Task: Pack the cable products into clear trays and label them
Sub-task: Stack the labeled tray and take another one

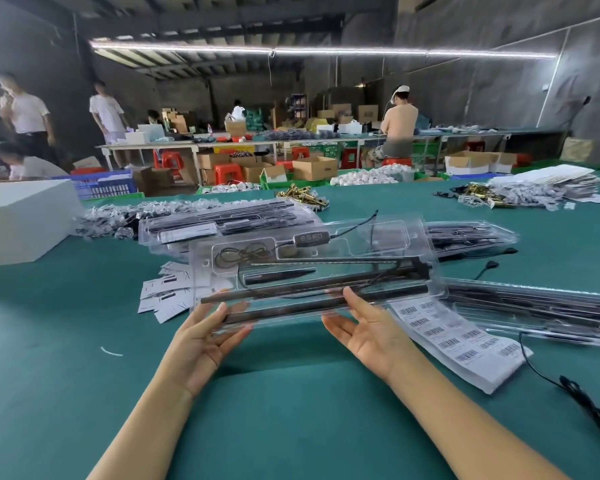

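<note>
- Left hand (201, 336) palm up, fingers straight, released grip, fingertips under near left edge of the clear plastic tray (312, 271).
- Right hand (364, 327) same: flat, released, supporting near right edge.
- Tray lifted above green counter (291, 410), holding dark rods (312, 299), coiled black cable (243, 254), inline controller (311, 237).
- White barcode label sheets (458, 337) just right of right hand.
- White printed cards (167, 292) left of tray, beyond left hand.
- Packed clear trays stack (222, 223) beyond both hands.

Head view: forward-down, close over green table (291, 410).
</note>
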`<state>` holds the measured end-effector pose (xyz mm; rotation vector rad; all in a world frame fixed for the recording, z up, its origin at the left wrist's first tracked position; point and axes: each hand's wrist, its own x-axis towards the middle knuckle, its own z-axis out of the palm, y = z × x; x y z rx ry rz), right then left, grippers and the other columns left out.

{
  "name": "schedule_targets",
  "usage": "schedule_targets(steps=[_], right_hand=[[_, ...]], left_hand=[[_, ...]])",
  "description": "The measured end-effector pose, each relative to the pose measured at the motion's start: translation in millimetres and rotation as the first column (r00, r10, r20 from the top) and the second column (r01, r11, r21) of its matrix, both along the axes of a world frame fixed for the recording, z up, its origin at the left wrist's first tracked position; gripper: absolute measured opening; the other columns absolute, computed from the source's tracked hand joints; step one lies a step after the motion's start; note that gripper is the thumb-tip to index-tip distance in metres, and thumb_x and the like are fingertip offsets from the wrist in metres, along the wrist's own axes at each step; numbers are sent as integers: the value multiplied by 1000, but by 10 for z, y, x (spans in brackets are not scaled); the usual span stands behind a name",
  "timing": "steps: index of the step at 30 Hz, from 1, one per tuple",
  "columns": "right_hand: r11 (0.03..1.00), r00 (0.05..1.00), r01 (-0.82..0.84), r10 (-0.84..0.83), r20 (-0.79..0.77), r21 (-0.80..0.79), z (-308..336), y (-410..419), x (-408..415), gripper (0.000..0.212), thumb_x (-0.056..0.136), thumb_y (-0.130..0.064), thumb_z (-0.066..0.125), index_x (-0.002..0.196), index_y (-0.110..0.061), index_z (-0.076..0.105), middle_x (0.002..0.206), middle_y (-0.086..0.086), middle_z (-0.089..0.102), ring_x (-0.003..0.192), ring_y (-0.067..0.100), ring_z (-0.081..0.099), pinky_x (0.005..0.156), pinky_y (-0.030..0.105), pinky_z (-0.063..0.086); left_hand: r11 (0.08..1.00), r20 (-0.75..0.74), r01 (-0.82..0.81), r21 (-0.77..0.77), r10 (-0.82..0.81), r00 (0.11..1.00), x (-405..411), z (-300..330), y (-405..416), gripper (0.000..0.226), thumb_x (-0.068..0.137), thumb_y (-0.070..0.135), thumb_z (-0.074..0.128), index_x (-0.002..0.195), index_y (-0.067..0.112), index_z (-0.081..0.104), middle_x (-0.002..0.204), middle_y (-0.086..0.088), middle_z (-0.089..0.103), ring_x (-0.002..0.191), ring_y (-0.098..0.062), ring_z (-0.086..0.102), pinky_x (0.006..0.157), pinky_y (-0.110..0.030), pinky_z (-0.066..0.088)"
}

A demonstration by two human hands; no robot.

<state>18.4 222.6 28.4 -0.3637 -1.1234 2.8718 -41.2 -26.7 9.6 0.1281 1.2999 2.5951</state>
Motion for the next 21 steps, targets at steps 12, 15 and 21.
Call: schedule_targets(steps=[12,15,21], right_hand=[[987,990,139,-140,-3,-85,88,226,78,35,74,-34,72,100,-11,64,97,13,73,87,34,71,62,35,58],[989,997,25,-36,-73,-146,104,197,91,30,83,-26,63,107,-8,63,115,20,66,99,41,66,73,46,59],[954,963,-156,90,-253,-255,105,-52,153,45,89,-21,57,128,0,52,126,24,59,114,42,58,95,53,44]], left_hand=[[981,162,-177,80,163,973,-15,159,-278,22,92,40,54,92,19,61,99,-14,67,80,-24,69,66,-31,60],[944,122,-248,216,226,966,-34,159,-268,40,85,53,56,100,16,61,98,-6,72,92,-15,68,77,-27,58],[959,0,-121,255,125,992,71,156,148,51,92,13,54,136,28,34,98,-7,58,79,-24,70,83,-51,55]])
